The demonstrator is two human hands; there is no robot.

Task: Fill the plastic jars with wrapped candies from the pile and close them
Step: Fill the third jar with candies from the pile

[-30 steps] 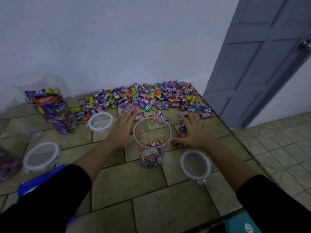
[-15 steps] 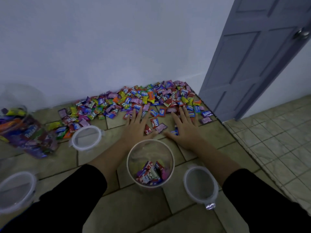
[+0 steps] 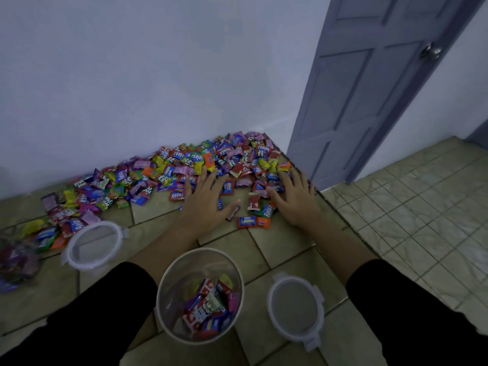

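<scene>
From the head camera, both hands lie palm down on the tiled floor [image 3: 277, 244] at the near edge of the candy pile [image 3: 184, 165].

The left hand [image 3: 204, 204] has its fingers [image 3: 202, 178] straight and fanned apart. Their tips rest on wrapped candies at the fringe of the pile, and the thumb reaches out to the right, its tip touching a dark candy [image 3: 233, 214]. Nothing is pinched or curled round; the hand lies flat on the sweets.

The right hand [image 3: 297, 200] lies the same way, its fingers [image 3: 286, 180] spread and nearly straight, with the tips among the wrappers at the pile's right end. Its thumb points left and lies against a pink candy [image 3: 260, 193]. It grips nothing.

Between the two thumbs lies a small loose cluster: a red candy [image 3: 254, 202], a green candy [image 3: 267, 210], and nearer the wrists a blue candy [image 3: 247, 222] beside an orange candy [image 3: 264, 222].

Beyond the fingertips the pile runs along the white wall [image 3: 132, 75], spreading far to the left of the left hand.

Behind the wrists, between the black sleeves [image 3: 105, 313], stands the open jar [image 3: 182, 270], its bottom holding a shallow layer of candies. A clear lid [image 3: 295, 307] lies just to its right, under the right forearm's side. A second lid [image 3: 92, 245] lies left of the left forearm. A filled jar [image 3: 15, 262], blurred, sits at the far left edge. A grey door [image 3: 369, 88] stands to the right of the right-hand fingers.
</scene>
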